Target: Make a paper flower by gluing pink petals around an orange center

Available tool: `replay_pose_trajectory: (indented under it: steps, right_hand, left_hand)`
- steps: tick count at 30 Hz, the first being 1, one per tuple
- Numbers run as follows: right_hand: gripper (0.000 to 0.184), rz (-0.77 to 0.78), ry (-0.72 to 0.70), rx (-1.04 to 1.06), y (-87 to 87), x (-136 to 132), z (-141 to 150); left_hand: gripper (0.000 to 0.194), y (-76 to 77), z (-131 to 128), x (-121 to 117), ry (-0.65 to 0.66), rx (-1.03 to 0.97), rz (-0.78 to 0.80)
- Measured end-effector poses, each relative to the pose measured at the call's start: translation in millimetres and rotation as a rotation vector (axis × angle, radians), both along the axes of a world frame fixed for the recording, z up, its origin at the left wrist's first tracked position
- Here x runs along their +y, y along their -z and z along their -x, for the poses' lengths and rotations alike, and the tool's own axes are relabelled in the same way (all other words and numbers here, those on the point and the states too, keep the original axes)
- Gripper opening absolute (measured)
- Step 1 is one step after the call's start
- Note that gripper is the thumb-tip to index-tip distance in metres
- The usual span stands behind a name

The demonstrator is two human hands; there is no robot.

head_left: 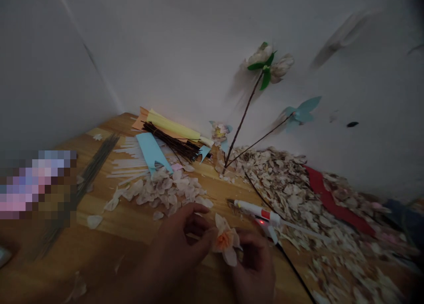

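A small handmade flower (225, 241) with pale petals and an orange centre is held between my two hands, just above the wooden table. My left hand (187, 238) grips its left side between thumb and fingers. On the other side, my right hand (256, 260) has its curled fingers on the petals. A white glue gun (256, 210) with a red label and a lit red light lies beyond my right hand. Beyond my left hand sits a pile of loose pale petals (165, 189).
Dried petals (288, 189) heap along the right, with a red strip (331, 202) on top. Tall stems carry a white flower (261, 59) and a blue one (301, 112). Brown stems (174, 140), blue paper (152, 152) and thin wires (94, 165) lie left. The gun's black cord (294, 271) trails forward.
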State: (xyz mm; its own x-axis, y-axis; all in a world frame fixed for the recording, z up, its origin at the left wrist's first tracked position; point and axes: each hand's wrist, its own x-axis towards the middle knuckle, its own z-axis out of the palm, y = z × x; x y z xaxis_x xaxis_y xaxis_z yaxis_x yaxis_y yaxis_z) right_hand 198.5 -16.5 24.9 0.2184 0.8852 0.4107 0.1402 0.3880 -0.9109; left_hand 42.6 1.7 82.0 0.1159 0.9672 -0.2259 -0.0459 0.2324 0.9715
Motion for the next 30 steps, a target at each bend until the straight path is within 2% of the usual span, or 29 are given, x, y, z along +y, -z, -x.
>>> replay_pose_trajectory:
  steps: [11,18,21,25,30]
  right_hand:
    - [0.024,0.032,0.003,-0.006,-1.0,0.9,1.9]
    - [0.031,0.005,-0.015,-0.014,0.9,-2.1,-1.1]
    - [0.032,-0.035,0.013,-0.048,4.3,-2.6,-3.6]
    - [0.031,-0.077,0.02,-0.101,4.4,-0.7,-5.1]
    - [0.026,-0.167,0.015,-0.207,0.0,1.7,-4.3]
  left_hand:
    - [0.03,5.3,1.2,0.3,0.0,-0.083,0.025]
    - [0.04,6.5,4.4,7.3,0.029,-0.22,0.206]
    - [0.042,5.4,6.1,9.6,0.038,-0.286,0.273]
    - [0.042,5.3,7.1,10.0,0.048,-0.344,0.286]
    - [0.047,2.8,7.2,9.0,0.05,-0.3,0.293]
